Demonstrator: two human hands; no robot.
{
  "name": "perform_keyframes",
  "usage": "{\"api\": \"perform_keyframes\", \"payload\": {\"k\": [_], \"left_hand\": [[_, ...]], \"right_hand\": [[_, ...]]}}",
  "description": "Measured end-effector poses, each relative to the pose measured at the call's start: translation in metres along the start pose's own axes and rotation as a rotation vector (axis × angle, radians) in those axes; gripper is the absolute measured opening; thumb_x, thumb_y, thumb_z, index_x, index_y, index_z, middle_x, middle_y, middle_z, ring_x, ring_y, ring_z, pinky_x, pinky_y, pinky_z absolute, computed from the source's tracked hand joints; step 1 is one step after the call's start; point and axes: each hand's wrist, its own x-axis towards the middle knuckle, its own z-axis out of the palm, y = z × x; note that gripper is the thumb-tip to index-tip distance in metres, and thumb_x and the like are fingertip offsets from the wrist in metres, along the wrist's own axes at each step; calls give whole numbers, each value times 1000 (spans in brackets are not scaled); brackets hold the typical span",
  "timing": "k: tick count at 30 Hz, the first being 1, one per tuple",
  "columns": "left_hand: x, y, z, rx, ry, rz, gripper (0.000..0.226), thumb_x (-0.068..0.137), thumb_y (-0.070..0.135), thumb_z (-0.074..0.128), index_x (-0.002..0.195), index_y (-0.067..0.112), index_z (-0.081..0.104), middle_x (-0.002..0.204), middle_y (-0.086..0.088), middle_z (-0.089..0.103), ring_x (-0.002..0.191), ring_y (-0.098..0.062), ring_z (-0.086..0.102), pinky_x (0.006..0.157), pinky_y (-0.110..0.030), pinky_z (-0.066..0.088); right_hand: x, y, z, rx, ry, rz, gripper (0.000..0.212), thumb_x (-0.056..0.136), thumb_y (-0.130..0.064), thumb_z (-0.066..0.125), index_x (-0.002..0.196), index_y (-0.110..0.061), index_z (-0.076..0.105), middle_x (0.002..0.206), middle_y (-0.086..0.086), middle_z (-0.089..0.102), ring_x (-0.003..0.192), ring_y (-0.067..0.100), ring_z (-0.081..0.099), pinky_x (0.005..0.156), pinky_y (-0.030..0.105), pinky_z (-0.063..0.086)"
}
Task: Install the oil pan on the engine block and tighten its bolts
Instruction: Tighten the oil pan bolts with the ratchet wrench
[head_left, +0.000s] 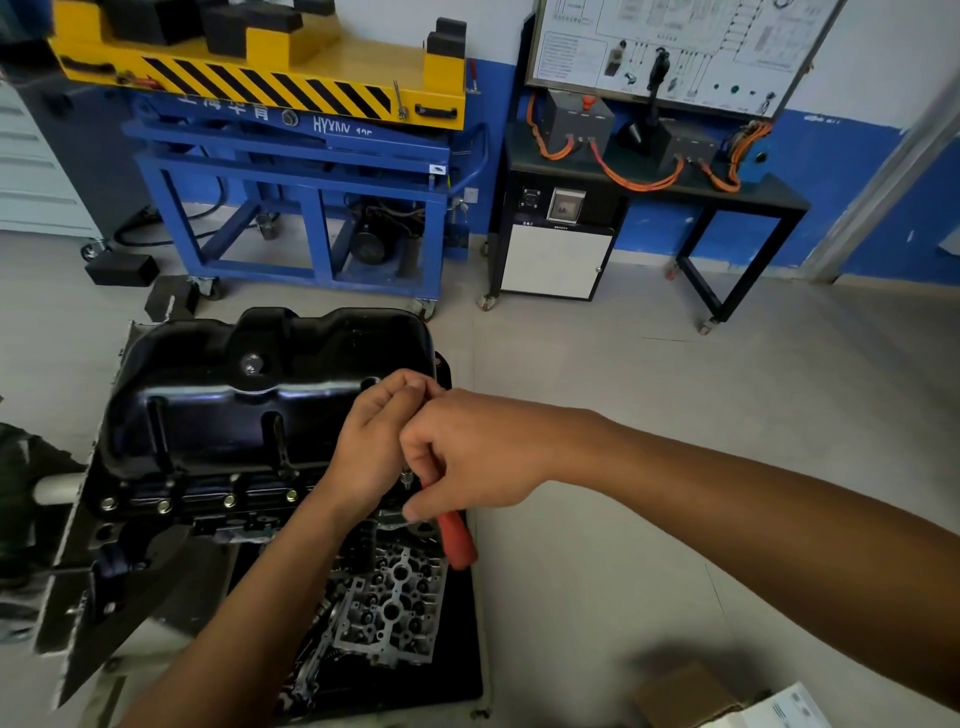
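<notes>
The glossy black pressed-metal oil pan (260, 395) sits on the dark engine block (156, 525). At its right corner the right hand (467, 457) has its fingers clenched round a red-handled tool (457, 540). The left hand (379, 441) curls alongside, and whether its fingers grasp anything cannot be told.

Grey floor (675, 415) under a blue wheeled cart (291, 156), black wheeled bench (779, 196), cardboard box (685, 691).

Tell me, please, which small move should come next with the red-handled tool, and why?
Probably swing the red-handled tool through a short stroke, tightening at the right corner of the oil pan. The right hand grips the handle, the left hand curls over the hidden tool head there, and the front bolts already sit in the flange.
</notes>
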Motion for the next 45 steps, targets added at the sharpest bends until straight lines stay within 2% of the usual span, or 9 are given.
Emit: {"api": "perform_keyframes", "payload": {"k": [7, 10, 15, 20, 24, 30, 34, 37, 45], "left_hand": [[4, -5, -1, 24, -43, -74, 28, 96, 23, 43, 95, 13, 69, 73, -3, 61, 65, -8, 58, 56, -19, 48], [5, -5, 1, 86, -41, -99, 28, 94, 30, 45, 96, 22, 72, 72, -3, 61, 62, -11, 53, 53, -20, 41], [2, -3, 5, 106, -95, -135, 31, 93, 30, 46, 113, 22, 69, 56, 7, 45, 50, -8, 35, 48, -21, 29], [1, 2, 8, 91, -113, -177, 42, 90, 34, 49, 126, 18, 62, 53, 7, 35, 47, -7, 32, 50, -21, 28], [0, -1, 6, 89, -44, -104, 26, 104, 22, 49, 124, 13, 62, 54, 4, 37, 50, -13, 29, 56, -38, 17], [0, -6, 4, 130, 143, -14, 25, 106, 21, 46, 101, 11, 68, 59, 8, 51, 51, -6, 42, 50, -21, 35], [-3, -6, 11, 189, 117, 43, 30, 106, 21, 45, 94, 6, 68, 78, -31, 56, 71, -29, 50, 67, -38, 44], [-5, -5, 14, 170, 93, 35, 31, 107, 18, 43, 92, 6, 67, 85, -43, 51, 78, -34, 49, 74, -47, 40], [-4, -3, 9, 173, 76, -1, 31, 101, 25, 42, 92, 6, 64, 89, -21, 57, 84, -27, 50, 81, -42, 41]], "right_hand": [[0, 11, -22, -197, -151, 57, 25, 79, -27, 83, 76, -18, 61, 67, -7, 61, 53, 2, 55, 49, 16, 39], [4, 22, -31, -292, -169, 117, 28, 79, -20, 83, 73, -20, 55, 50, -10, 61, 41, -6, 54, 46, 17, 40], [13, 36, -40, -494, 13, 184, 18, 80, -16, 80, 75, -14, 63, 75, 5, 69, 69, 19, 68, 64, 37, 58], [18, 43, -34, -578, 269, 107, 24, 86, -7, 66, 73, -20, 50, 73, 1, 50, 75, 27, 60, 62, 39, 51], [10, 46, -27, -570, 298, 105, 16, 90, -16, 64, 79, -20, 53, 81, 3, 57, 74, 27, 57, 57, 34, 42], [-11, 29, -17, -391, 168, 123, 26, 88, -34, 69, 75, -13, 60, 76, 5, 68, 69, 22, 63, 64, 42, 57], [-19, 6, 1, -251, 38, 54, 38, 88, -39, 70, 64, -12, 60, 58, 2, 65, 53, 17, 59, 55, 34, 52], [-19, -4, 13, -245, 43, 1, 41, 90, -39, 69, 64, -9, 60, 51, -1, 55, 43, 10, 45, 45, 23, 36], [-18, 3, 3, -143, -41, 69, 32, 86, -39, 75, 74, -10, 66, 70, 2, 70, 61, 16, 62, 55, 28, 47]]}}
